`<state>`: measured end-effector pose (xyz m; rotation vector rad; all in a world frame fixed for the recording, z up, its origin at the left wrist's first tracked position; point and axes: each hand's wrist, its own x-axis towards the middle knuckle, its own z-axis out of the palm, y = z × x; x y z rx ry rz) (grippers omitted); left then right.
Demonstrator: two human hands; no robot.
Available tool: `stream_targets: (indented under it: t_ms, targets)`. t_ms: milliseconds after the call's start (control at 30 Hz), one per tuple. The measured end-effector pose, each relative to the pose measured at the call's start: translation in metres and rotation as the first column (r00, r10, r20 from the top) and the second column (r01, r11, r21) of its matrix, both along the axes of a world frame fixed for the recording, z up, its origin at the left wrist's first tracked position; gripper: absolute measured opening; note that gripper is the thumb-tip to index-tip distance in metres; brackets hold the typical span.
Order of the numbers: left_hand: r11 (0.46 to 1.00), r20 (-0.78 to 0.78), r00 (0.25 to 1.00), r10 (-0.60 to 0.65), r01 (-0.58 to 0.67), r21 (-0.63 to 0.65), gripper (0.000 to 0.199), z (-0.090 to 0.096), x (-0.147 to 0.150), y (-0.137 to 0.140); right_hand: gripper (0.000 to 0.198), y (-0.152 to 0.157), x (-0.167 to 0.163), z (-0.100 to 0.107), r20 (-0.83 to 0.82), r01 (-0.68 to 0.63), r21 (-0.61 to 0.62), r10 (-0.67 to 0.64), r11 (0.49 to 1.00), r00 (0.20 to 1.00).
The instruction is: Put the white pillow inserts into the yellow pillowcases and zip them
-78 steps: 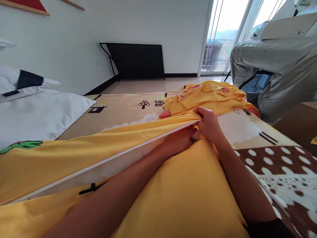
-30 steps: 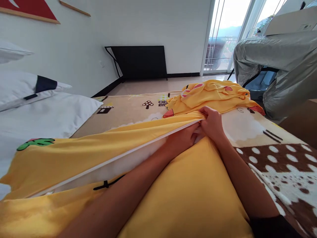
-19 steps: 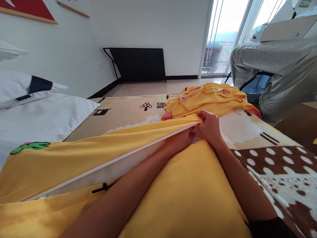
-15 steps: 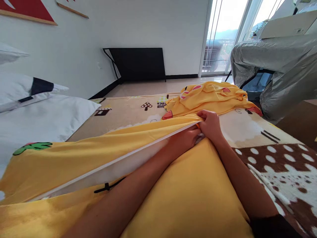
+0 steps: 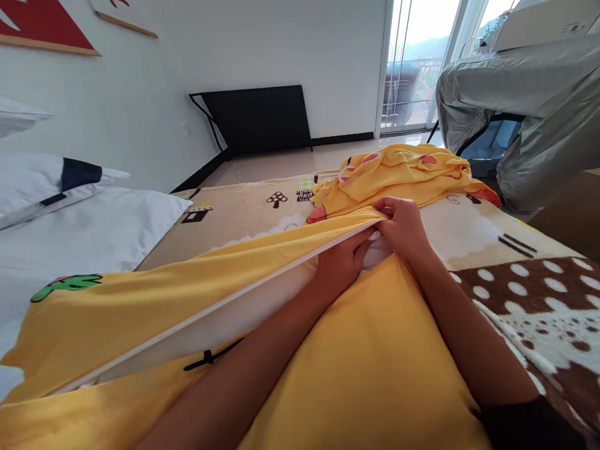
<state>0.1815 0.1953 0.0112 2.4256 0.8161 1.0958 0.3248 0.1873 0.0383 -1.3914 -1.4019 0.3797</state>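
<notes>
A plump yellow pillow cover (image 5: 370, 362) lies close in front of me. Its long opening is edged with a white strip (image 5: 225, 297) and shows white material (image 5: 262, 306) inside. My right hand (image 5: 404, 228) is closed, pinching the cover's upper edge near the right end of the opening. Through the opening reaches my left hand (image 5: 344, 256), its fingers bent together under that same edge. The edge partly hides its fingertips, and what they hold cannot be made out. A small bit of white (image 5: 377, 250) shows between the two hands.
Beneath lies a patterned blanket (image 5: 244, 212) in beige and brown. A crumpled yellow cloth (image 5: 398, 172) sits beyond my hands. White pillows (image 5: 117, 219) are at the left. A black panel (image 5: 257, 119) leans by the wall; plastic-covered furniture (image 5: 529, 100) stands at right.
My left hand has drawn back slightly to the left, and its thumb shows more clearly. My right hand keeps its pinch on the edge, slightly higher in view.
</notes>
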Motion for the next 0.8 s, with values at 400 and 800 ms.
stream_targets:
  t_ms: [400,800]
  targets:
    - [0.986,-0.048,0.994,0.095,-0.1,-0.136,0.034,0.006,0.009,0.004,0.025,-0.012,-0.011,0.007,0.132,0.048,0.077,-0.058,0.996,0.989]
    - [0.956,0.144,0.977,0.156,-0.113,-0.269,0.029,0.004,0.015,0.006,0.022,0.002,-0.002,-0.004,0.06,0.016,0.029,-0.018,0.999,0.998]
